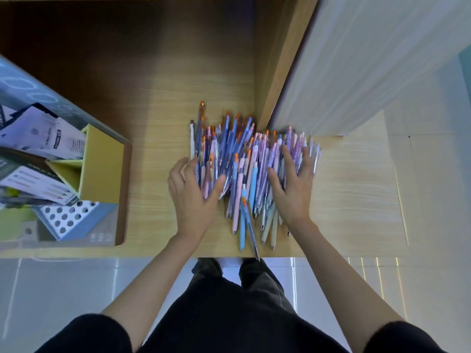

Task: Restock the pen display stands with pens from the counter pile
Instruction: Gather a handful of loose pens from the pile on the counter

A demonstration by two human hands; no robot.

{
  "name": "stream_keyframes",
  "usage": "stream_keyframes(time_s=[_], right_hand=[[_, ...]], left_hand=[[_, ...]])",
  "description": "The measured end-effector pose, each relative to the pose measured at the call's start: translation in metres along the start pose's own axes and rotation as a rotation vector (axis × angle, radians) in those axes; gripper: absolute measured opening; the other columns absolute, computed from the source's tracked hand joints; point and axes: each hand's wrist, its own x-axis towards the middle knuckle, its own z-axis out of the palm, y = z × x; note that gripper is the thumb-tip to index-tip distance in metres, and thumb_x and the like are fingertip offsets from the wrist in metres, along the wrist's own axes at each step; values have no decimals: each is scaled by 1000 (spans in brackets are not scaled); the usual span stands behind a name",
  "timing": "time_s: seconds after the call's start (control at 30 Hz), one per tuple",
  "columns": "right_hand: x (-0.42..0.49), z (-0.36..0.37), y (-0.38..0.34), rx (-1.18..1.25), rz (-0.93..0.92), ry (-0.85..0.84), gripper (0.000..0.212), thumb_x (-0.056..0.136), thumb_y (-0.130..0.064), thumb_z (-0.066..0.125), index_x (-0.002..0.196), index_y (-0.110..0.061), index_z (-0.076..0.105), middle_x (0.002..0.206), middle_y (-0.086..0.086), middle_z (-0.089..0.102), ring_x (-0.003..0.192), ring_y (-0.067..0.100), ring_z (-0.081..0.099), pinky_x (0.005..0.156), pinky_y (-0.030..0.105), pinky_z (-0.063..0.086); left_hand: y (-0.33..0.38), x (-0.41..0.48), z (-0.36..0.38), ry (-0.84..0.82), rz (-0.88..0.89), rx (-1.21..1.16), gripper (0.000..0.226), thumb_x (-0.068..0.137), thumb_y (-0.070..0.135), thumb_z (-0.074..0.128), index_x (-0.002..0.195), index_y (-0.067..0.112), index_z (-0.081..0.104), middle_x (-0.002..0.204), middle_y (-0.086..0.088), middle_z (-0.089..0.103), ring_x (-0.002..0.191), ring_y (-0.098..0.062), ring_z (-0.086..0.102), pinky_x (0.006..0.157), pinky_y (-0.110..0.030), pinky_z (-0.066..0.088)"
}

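Observation:
A big pile of pens, blue, pink, purple and pale, many with orange caps, lies on the wooden counter. My left hand rests on the pile's left side, fingers slightly bent over the pens and thumb spread toward the middle. My right hand lies flat on the right side of the pile with its fingers spread. Neither hand grips a pen. A cardboard box at the left holds display stands, one a grey-blue stand with rows of round holes.
A wooden upright rises just behind the pile, with a white panel to its right. A few pens stick out toward the counter's front edge. Printed cards and boxes fill the cardboard box. Tiled floor lies below.

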Motion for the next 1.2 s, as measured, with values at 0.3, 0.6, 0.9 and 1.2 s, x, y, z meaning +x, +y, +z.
stream_keyframes(time_s=[0.3, 0.6, 0.9, 1.2], right_hand=[[-3, -25, 18, 205, -41, -116, 53, 95, -50, 45, 143, -51, 22, 159, -12, -4, 146, 7, -5, 118, 41, 13], [-19, -46, 58, 292, 100, -116, 61, 96, -50, 40, 150, -30, 21, 159, -11, 3, 146, 8, 4, 115, 51, 24], [-14, -77, 58, 230, 344, 158, 49, 97, -28, 50, 140, -11, 37, 146, 8, 31, 133, 22, 35, 97, 20, 37], [-19, -66, 47, 153, 542, -18, 26, 87, -32, 66, 90, -12, 49, 79, 0, 54, 72, 18, 51, 54, 28, 34]], left_hand=[[17, -70, 33, -419, -156, 460, 92, 75, 74, 51, 135, 6, 36, 116, -7, 60, 96, -22, 63, 63, -25, 40], [25, -73, 48, -393, -293, 121, 27, 98, 28, 48, 109, 4, 43, 69, -1, 53, 53, -17, 51, 44, -23, 39], [56, -40, 36, -286, -250, -94, 24, 99, 15, 43, 121, 3, 40, 63, -5, 45, 51, -17, 43, 47, -31, 35], [73, -56, 74, -320, -269, 149, 52, 84, 50, 65, 101, 3, 52, 61, 4, 46, 56, -17, 49, 44, -30, 37]])
